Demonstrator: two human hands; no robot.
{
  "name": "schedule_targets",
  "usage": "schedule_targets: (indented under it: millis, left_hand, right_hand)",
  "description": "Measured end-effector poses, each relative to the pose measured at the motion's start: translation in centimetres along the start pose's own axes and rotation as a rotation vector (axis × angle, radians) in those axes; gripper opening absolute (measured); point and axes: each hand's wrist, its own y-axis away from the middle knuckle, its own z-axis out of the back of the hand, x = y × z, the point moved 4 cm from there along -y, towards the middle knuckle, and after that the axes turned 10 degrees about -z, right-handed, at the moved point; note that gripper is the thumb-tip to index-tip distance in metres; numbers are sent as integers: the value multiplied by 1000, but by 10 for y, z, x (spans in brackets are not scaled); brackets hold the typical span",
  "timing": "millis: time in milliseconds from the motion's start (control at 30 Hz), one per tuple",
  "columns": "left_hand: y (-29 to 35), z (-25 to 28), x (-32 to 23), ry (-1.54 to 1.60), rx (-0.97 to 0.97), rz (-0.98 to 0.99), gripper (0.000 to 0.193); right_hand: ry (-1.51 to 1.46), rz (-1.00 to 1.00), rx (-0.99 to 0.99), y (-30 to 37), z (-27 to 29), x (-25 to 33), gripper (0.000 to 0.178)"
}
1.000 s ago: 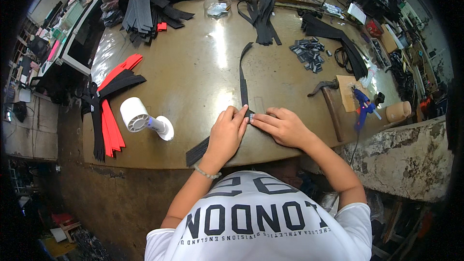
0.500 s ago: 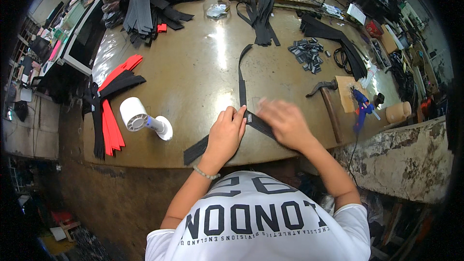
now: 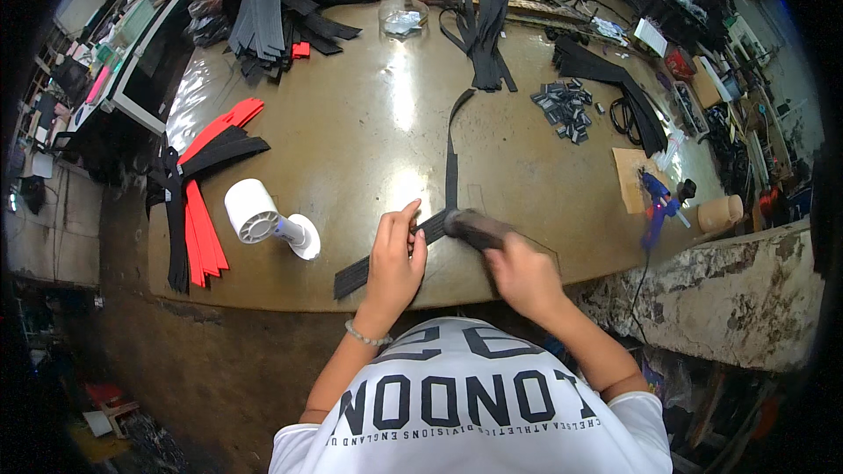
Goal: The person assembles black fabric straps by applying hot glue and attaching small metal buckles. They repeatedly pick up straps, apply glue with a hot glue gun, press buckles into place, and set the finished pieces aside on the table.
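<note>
Swinging or steadying a hammer (image 3: 483,230), blurred either way, the right hand (image 3: 527,279) has its grip closed around the handle. Half a second ago that hand was free, just lifted from the join of the black straps (image 3: 452,177), and the hammer lay on the right of the surface (image 3: 351,149), beside the brown cardboard piece (image 3: 629,177). That spot is now bare, and the hammer's head is over the join, hiding the small pale patch that showed there before; whether it touches the straps, I cannot tell.

The left hand (image 3: 393,262) has changed too. Earlier its fingertips pressed down right at the join; now it has drawn back toward the person and to the left, beside the lower-left strap length. Its grip is loosely spread, fingers curled, thumb and index apart, pinching nothing that shows.

The straps remain on the surface in front of the person, one length running up and away, another slanting to the lower left. The blue glue gun (image 3: 656,202), the heap of small dark metal pieces (image 3: 565,108), the white spool (image 3: 252,209) and the red strips (image 3: 206,241) keep their places around the work.
</note>
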Motion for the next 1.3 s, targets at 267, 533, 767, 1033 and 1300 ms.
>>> schedule_targets:
  millis: [267,533,767,1033,1300]
  left_hand:
    - [2,3,0,-12,14,-29,29]
    - [-2,-4,-10,-311,170,-260,25]
    - [-17,2,-36,-30,189,-276,14]
    - [-11,-13,-45,397,22,219,26]
    - [-20,12,-63,-160,-22,-401,14]
  right_hand:
    - [-108,66,-182,0,3,30,34]
    - [-13,-119,-551,-24,22,-52,36]
    - [162,-82,-598,-25,59,-72,36]
    - [-1329,76,450,-49,-23,30,23]
    - [-871,102,545,-49,-5,5,33]
